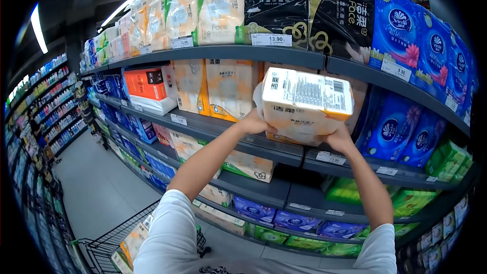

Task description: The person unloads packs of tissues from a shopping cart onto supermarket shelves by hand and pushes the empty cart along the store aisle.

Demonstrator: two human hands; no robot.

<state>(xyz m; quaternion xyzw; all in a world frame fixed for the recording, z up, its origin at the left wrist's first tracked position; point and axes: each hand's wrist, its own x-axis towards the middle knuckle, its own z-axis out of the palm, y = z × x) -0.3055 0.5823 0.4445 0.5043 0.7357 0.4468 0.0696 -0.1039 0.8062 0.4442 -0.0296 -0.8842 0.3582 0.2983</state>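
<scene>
Both hands hold a large cream-and-orange pack of facial tissues (pixel 307 114) in front of the second shelf, its printed end tilted up toward me. My left hand (pixel 255 123) grips the pack's lower left edge. Under the lower right corner, my right hand (pixel 338 138) is closed on it, with some fingers hidden beneath. Similar tissue packs (pixel 231 89) stand on the shelf just left of the held one. To the right are blue Vinda packs (pixel 390 127) on the same level.
A wire shopping cart (pixel 109 238) with tissue packs inside stands at lower left. The shelf edge (pixel 264 147) with price tags runs just below the hands. Black tissue packs (pixel 276 5) line the top shelf. An aisle floor (pixel 91 165) and more stocked shelves lie left.
</scene>
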